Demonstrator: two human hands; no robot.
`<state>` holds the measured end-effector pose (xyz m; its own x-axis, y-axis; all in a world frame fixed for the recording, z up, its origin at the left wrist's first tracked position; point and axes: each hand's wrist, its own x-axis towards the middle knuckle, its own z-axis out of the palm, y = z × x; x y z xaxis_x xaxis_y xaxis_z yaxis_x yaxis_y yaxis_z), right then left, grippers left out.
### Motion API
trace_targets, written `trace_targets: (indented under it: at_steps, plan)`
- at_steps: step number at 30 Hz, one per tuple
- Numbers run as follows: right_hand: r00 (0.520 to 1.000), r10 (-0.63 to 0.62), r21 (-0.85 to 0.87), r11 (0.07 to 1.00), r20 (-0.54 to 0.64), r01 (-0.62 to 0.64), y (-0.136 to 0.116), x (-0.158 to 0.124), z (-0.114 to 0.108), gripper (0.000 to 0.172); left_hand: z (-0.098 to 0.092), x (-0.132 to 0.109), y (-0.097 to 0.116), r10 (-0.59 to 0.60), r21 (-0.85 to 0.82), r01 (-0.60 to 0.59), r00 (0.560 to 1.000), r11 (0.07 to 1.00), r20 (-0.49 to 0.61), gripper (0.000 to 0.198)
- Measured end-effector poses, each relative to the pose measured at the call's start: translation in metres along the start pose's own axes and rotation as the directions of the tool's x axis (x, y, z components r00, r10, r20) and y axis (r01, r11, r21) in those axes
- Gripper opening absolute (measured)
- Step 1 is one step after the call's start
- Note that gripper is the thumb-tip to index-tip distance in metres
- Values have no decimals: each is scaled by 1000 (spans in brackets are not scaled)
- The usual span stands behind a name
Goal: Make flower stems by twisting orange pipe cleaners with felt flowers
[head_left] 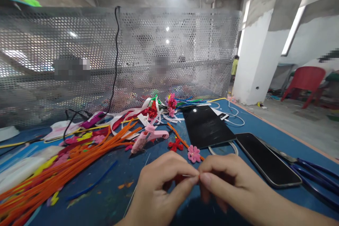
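Note:
My left hand point(165, 180) and my right hand point(235, 180) meet at the fingertips, low in the middle of the view. Each is closed in a pinch on something tiny, mostly hidden, with a speck of orange-red and a thin pale line showing. Just beyond the fingers lie a pink felt flower point(194, 153) and a red flower point(175, 144), beside an orange pipe cleaner point(178, 133). A pink glue gun point(148, 137) rests past my left hand. To the left spreads a bundle of orange pipe cleaners point(92, 157), with a single blue pipe cleaner point(94, 182) nearer me.
A black tablet point(209, 127), a phone point(268, 159) and blue-handled scissors point(302, 162) lie to the right on the blue table point(247, 122). Ribbons and flowers point(153, 109) pile up before a perforated metal screen point(143, 53). A person sits by a red chair point(304, 81).

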<state>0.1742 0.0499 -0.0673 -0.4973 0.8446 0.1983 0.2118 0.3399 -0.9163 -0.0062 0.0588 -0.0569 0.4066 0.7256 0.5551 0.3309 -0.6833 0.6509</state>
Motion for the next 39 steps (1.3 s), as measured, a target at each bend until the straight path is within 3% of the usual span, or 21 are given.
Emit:
trace_targets:
  at_steps: [2,5,9,13,15,17,18,20,22,24,26,27,29,31,33,35,37,39]
  plan:
    - [994,88,169,981,68,-99,-1,1,-1,29,0,-1,0,39,7,-39,999,999,0,10]
    - [996,74,176,981,46,-81,-4,1,-2,26,0,-3,1,58,15,-57,998,998,-23,7]
    - [990,-42,-19,999,-131,40,-6,0,-3,25,4,-5,2,-2,43,5,998,999,-65,4]
    - [926,-219,-293,948,-308,126,-6,0,-3,22,11,-5,-1,-76,106,82,996,991,-55,8]
    - [897,-288,-399,906,-335,142,-5,1,-3,23,13,-7,-4,-32,175,37,999,984,-36,8]
    - [883,-349,-484,859,-315,167,-2,1,-3,24,12,-11,-8,145,290,-141,989,947,6,9]
    - [872,-390,-531,826,-295,190,0,1,-3,24,10,-13,-9,266,367,-259,963,893,31,12]
    - [832,-498,-633,732,-245,252,5,1,-4,25,3,-16,-9,485,520,-455,870,723,88,22]
    - [799,-586,-720,613,-137,325,10,1,-5,25,-8,-12,-5,573,609,-522,809,597,131,27]
    - [776,-631,-765,504,-9,401,11,0,-5,25,-17,-3,1,508,585,-496,846,642,159,25]
    - [740,-667,-763,436,81,477,9,0,-5,26,-21,9,4,296,451,-365,930,814,217,19]
    - [718,-691,-757,425,83,496,6,0,-4,26,-20,14,5,182,351,-264,951,898,249,16]
    - [697,-717,-756,449,13,477,2,0,-3,28,-14,17,3,51,179,-111,950,978,307,14]
    - [702,-706,-775,496,-99,390,2,0,-4,28,-6,13,1,66,141,-112,953,984,294,15]
    - [701,-695,-805,502,-158,317,5,1,-6,28,-3,4,1,209,244,-269,947,932,245,17]
    - [711,-697,-819,462,-98,339,10,1,-10,25,-7,-1,3,390,393,-450,893,802,225,20]
    - [710,-704,-812,405,17,420,15,-1,-12,23,-15,-1,7,473,467,-527,848,711,238,21]
    - [686,-721,-802,350,100,484,15,-3,-12,23,-20,3,8,406,416,-469,883,779,235,18]
